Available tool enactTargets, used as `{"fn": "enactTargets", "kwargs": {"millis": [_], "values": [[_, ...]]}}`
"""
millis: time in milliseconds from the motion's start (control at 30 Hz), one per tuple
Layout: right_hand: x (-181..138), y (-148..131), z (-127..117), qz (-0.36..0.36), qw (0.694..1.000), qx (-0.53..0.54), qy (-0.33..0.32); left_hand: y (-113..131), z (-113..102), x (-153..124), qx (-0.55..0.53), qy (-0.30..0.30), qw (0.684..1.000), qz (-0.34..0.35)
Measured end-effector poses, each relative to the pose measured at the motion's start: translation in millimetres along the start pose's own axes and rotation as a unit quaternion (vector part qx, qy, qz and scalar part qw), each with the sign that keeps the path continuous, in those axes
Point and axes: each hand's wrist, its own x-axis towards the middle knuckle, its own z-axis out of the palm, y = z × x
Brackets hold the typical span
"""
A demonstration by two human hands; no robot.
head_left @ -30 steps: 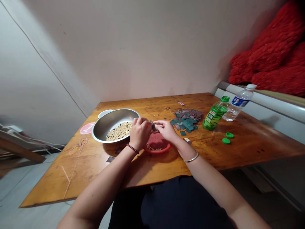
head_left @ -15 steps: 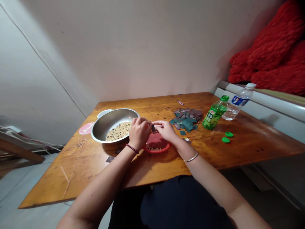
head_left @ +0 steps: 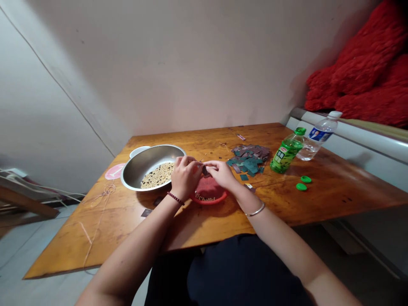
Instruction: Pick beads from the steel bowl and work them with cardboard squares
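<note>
Fingertips of my left hand point(head_left: 186, 176) and my right hand point(head_left: 221, 174) meet above a red plastic basket point(head_left: 225, 198). Pinched between them is a small dark piece point(head_left: 205, 171), much like the dark squares on the table; the fingers cover most of it. Both hands are closed. A few pale beans point(head_left: 204, 197) lie at the near side of the basket. Left of my left hand, a steel bowl point(head_left: 134, 165) holds many pale beans mixed with dark ones. To the right of my right hand is a heap of dark green and brownish squares point(head_left: 250, 159).
A green drink bottle point(head_left: 283, 158) and a clear water bottle point(head_left: 310, 148) stand at the right, near two green caps point(head_left: 306, 179). Loose string point(head_left: 102, 195) and a pink round card point(head_left: 114, 171) lie at the left. Red fluffy material point(head_left: 372, 76) is piled beyond the table.
Almost nothing differs. Both hands keep the same pinch over the basket, and the whole view has shifted very slightly.
</note>
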Motion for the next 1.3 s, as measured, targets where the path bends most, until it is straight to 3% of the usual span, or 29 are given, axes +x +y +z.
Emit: {"fn": "enactTargets", "kwargs": {"millis": [1300], "values": [[-3,-13,0,0.02,1.0,-0.001,-0.006,-6,-2,-1,0.033,-0.003,0.999,0.027]]}}
